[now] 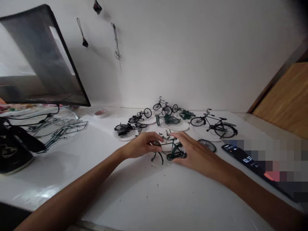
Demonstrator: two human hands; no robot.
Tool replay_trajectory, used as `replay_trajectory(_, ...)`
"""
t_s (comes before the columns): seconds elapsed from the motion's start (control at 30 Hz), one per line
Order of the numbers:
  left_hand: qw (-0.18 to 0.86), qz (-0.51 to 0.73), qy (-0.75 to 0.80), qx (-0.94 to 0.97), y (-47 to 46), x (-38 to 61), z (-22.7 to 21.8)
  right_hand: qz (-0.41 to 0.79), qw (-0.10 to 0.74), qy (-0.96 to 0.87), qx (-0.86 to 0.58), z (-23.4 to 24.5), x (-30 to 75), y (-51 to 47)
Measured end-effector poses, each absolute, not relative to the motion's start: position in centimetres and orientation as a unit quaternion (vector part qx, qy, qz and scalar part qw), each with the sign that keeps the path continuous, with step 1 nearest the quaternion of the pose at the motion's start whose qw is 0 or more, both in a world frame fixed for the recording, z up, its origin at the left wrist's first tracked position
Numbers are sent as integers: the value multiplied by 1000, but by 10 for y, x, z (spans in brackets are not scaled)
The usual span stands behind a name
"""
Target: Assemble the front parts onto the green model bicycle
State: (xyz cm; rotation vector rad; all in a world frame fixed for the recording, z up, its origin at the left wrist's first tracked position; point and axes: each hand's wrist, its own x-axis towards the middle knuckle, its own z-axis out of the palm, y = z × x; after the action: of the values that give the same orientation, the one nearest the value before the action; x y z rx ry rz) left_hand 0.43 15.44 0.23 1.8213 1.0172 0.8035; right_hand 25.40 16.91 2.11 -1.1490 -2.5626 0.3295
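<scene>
A small dark green model bicycle [173, 147] stands upright on the white table between my two hands. A black curved mudguard [158, 157] shows at its front, with no wheel visible under it. My left hand [141, 146] closes its thumb and fingertips at the front end of the frame, near the handlebar. Around the rear wheel, my right hand [190, 149] is arched, thumb low and index finger near the saddle, with fingers apart. Whether its fingertips touch the bicycle is hard to tell. Just beyond my right hand lies a loose spoked wheel [207, 145].
Several model bicycles stand or lie on white plates behind, among them a black one [214, 124] at right. A phone [250, 162] lies right. At left are a monitor [43, 57], green part frames [64, 128] and a black container [14, 150]. Small bits dot the table [134, 205].
</scene>
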Motion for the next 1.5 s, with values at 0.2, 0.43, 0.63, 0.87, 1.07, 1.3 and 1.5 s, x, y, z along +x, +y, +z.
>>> replay_trajectory(0.2,433,454,431,649,154,13,-5,277,222,-835,-421,18,254,183)
replay_trajectory(0.43,496,395,403,659,149,11,-2,378,269,-796,-390,2,262,176)
replay_trajectory(0.63,538,381,369,655,147,10,-4,437,205,-800,-357,7,263,172)
replay_trajectory(0.87,541,413,371,632,137,28,-5,531,231,-735,-351,6,256,170)
replay_trajectory(1.07,524,468,404,586,134,39,-4,610,282,-642,-370,-2,257,172)
replay_trajectory(1.3,450,497,362,648,132,43,-19,571,281,-666,-388,4,251,165)
replay_trajectory(1.5,354,480,384,704,131,40,-20,572,271,-685,-361,1,250,166)
